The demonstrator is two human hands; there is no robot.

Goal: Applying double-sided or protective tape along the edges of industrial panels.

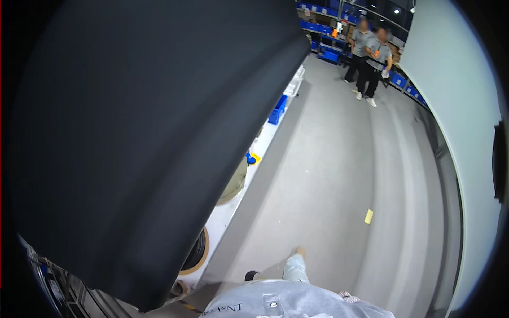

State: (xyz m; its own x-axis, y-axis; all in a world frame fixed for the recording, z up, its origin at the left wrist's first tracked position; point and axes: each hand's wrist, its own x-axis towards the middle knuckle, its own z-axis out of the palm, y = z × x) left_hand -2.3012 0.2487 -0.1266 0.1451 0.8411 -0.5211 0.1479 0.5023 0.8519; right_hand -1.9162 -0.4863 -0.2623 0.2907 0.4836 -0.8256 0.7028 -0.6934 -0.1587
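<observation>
An industrial workshop with parts storage: far ahead of the right hand (348, 297), racks (340, 9) hold blue storage bins (331, 55); ahead and left of it, a long white workbench (219, 225) carries a reel of black cable (196, 252).

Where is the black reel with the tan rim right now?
In the head view, the black reel is left of centre, low down, on the white surface, partly hidden by the dark panel.
</observation>
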